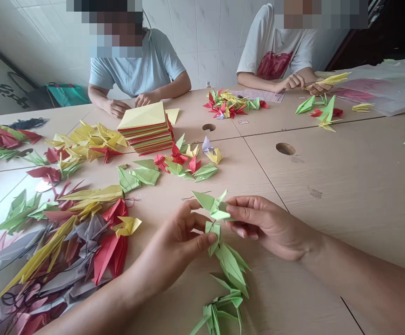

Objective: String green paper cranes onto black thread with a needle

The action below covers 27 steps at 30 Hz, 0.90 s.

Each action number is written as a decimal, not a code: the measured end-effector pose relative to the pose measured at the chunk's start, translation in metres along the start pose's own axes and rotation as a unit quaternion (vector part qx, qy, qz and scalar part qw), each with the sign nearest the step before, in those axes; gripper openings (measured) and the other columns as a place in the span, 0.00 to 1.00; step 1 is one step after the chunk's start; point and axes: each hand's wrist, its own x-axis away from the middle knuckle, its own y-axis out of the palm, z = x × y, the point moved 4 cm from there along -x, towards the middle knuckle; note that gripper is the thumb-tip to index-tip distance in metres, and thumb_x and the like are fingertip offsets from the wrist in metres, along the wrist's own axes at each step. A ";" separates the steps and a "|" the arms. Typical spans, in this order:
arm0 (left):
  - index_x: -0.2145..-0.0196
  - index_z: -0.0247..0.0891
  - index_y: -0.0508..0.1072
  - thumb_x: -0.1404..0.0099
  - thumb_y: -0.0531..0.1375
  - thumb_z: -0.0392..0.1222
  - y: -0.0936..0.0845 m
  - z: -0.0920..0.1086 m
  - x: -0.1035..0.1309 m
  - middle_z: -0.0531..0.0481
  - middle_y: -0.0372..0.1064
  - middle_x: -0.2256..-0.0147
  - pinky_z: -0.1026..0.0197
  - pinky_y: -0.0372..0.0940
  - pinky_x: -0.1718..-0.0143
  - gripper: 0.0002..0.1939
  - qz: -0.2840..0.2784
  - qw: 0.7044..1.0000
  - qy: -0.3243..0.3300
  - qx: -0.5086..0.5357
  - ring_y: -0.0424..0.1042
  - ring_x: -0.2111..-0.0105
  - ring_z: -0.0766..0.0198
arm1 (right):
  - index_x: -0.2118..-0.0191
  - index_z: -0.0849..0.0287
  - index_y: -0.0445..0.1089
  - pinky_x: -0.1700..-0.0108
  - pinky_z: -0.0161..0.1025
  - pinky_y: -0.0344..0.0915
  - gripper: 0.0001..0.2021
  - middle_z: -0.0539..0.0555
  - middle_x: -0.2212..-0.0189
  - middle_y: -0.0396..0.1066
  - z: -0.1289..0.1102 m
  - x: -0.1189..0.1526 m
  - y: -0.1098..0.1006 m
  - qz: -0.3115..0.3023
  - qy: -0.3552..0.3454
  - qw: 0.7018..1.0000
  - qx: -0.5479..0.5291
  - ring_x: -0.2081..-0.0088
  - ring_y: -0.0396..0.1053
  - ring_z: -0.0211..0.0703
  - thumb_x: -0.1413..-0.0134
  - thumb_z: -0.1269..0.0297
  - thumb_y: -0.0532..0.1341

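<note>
Between thumb and fingers, my right hand (258, 223) grips a light green origami crane (215, 204) at its right side. My left hand (188, 237) pinches the top of a string of green folded cranes (230, 267) just below it. That string hangs and trails down toward the table's near edge. A short dark thread shows between the upper crane and the piece under my left thumb. Left of my left hand lies a heap of strung red, yellow, grey and green cranes (109, 256), with a small yellow crane (128, 226) on its edge.
A stack of coloured paper squares (148, 128) stands ahead, beside yellow cranes (90, 139). Several small red and green cranes (179, 158) lie nearer. Across the table (345, 177) sit two people; one holds yellow folded paper (331, 80). Another crane pile (233, 103) lies between them.
</note>
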 end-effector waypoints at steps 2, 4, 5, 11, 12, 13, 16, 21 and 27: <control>0.55 0.43 0.60 0.38 0.60 0.38 -0.001 0.001 -0.001 0.56 0.67 0.71 0.67 0.59 0.71 0.15 0.008 0.998 -0.028 0.047 0.65 0.72 0.70 | 0.58 0.59 0.71 0.78 0.25 0.48 0.12 0.49 0.70 0.68 0.001 -0.001 -0.004 0.030 -0.008 0.999 -0.006 0.76 0.59 0.25 0.44 0.58 0.62; 0.58 0.43 0.59 0.37 0.59 0.38 -0.003 0.001 -0.001 0.58 0.67 0.74 0.68 0.58 0.72 0.13 0.020 0.996 -0.046 0.079 0.64 0.74 0.71 | 0.48 0.54 0.64 0.78 0.26 0.52 0.18 0.51 0.65 0.70 0.002 -0.001 -0.007 0.064 -0.027 0.997 0.028 0.74 0.62 0.28 0.43 0.57 0.60; 0.60 0.43 0.59 0.37 0.59 0.38 -0.004 0.001 -0.001 0.59 0.66 0.75 0.68 0.58 0.72 0.11 0.028 0.994 -0.051 0.089 0.64 0.75 0.72 | 0.44 0.52 0.59 0.77 0.27 0.54 0.21 0.51 0.64 0.70 0.003 -0.001 -0.008 0.085 -0.041 0.993 0.067 0.73 0.63 0.30 0.43 0.57 0.59; 0.69 0.38 0.65 0.37 0.59 0.43 -0.007 0.001 -0.003 0.58 0.62 0.73 0.70 0.59 0.71 0.07 0.063 0.995 -0.034 0.069 0.62 0.74 0.73 | 0.54 0.50 0.64 0.68 0.31 0.64 0.15 0.49 0.57 0.64 -0.003 0.006 0.004 0.111 -0.186 0.906 0.364 0.67 0.64 0.33 0.45 0.73 0.57; 0.69 0.38 0.67 0.37 0.59 0.45 -0.006 0.002 -0.003 0.56 0.63 0.72 0.69 0.61 0.69 0.08 0.060 0.995 -0.032 0.068 0.63 0.72 0.72 | 0.55 0.51 0.66 0.66 0.32 0.64 0.15 0.50 0.57 0.64 -0.003 0.007 0.008 0.085 -0.204 0.891 0.396 0.65 0.64 0.35 0.47 0.75 0.57; 0.68 0.37 0.68 0.36 0.58 0.45 -0.005 0.002 -0.003 0.55 0.64 0.69 0.67 0.62 0.66 0.08 0.055 0.995 -0.032 0.073 0.64 0.70 0.70 | 0.56 0.52 0.67 0.65 0.33 0.64 0.15 0.51 0.58 0.64 -0.003 0.008 0.012 0.061 -0.216 0.877 0.424 0.63 0.64 0.36 0.49 0.76 0.58; 0.64 0.38 0.71 0.36 0.57 0.42 -0.004 0.002 -0.002 0.53 0.65 0.64 0.63 0.64 0.62 0.06 0.043 0.994 -0.036 0.092 0.66 0.66 0.67 | 0.57 0.54 0.68 0.61 0.36 0.63 0.11 0.53 0.60 0.66 -0.005 0.009 0.014 0.049 -0.226 0.850 0.473 0.62 0.64 0.40 0.47 0.70 0.60; 0.62 0.38 0.68 0.41 0.62 0.38 -0.003 0.003 -0.001 0.51 0.66 0.64 0.63 0.62 0.61 0.08 0.027 0.999 -0.012 0.028 0.65 0.63 0.65 | 0.65 0.56 0.68 0.66 0.35 0.63 0.05 0.50 0.69 0.70 -0.003 0.004 0.006 0.101 -0.172 0.894 0.402 0.68 0.66 0.39 0.41 0.64 0.56; 0.60 0.40 0.67 0.43 0.65 0.40 0.003 0.005 0.001 0.49 0.65 0.57 0.60 0.64 0.61 0.14 -0.011 1.000 0.003 0.005 0.67 0.61 0.63 | 0.67 0.57 0.67 0.67 0.33 0.62 0.04 0.49 0.71 0.69 0.001 0.002 0.003 0.107 -0.154 0.936 0.298 0.69 0.65 0.36 0.43 0.64 0.58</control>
